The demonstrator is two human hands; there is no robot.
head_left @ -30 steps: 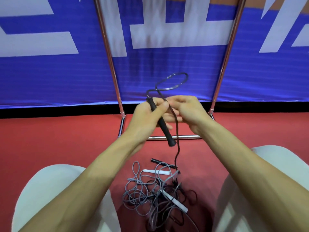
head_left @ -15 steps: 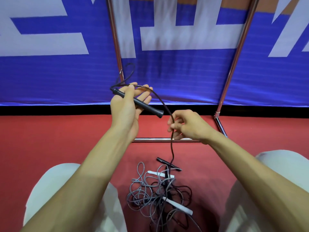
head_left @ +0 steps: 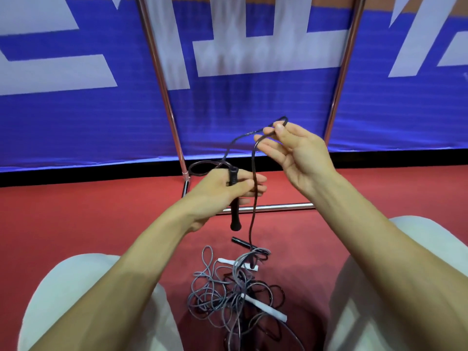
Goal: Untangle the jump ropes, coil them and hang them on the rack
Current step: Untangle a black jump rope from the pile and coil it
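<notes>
No text can be read in full. The blue banner [head_left: 253,117], behind and above both hands, carries large white strokes. They are pieces of big characters, cut off by the top edge of the view and crossed by two metal poles, and no whole character or word comes out of them. The only other mark is a short run of pale print on the cord of the black jump rope [head_left: 253,168]. It sits just left of where the right hand [head_left: 298,153] pinches the cord, and up and to the right of where the left hand [head_left: 220,191] grips the black handle [head_left: 234,214]. This print is too small and blurred to make out.
</notes>
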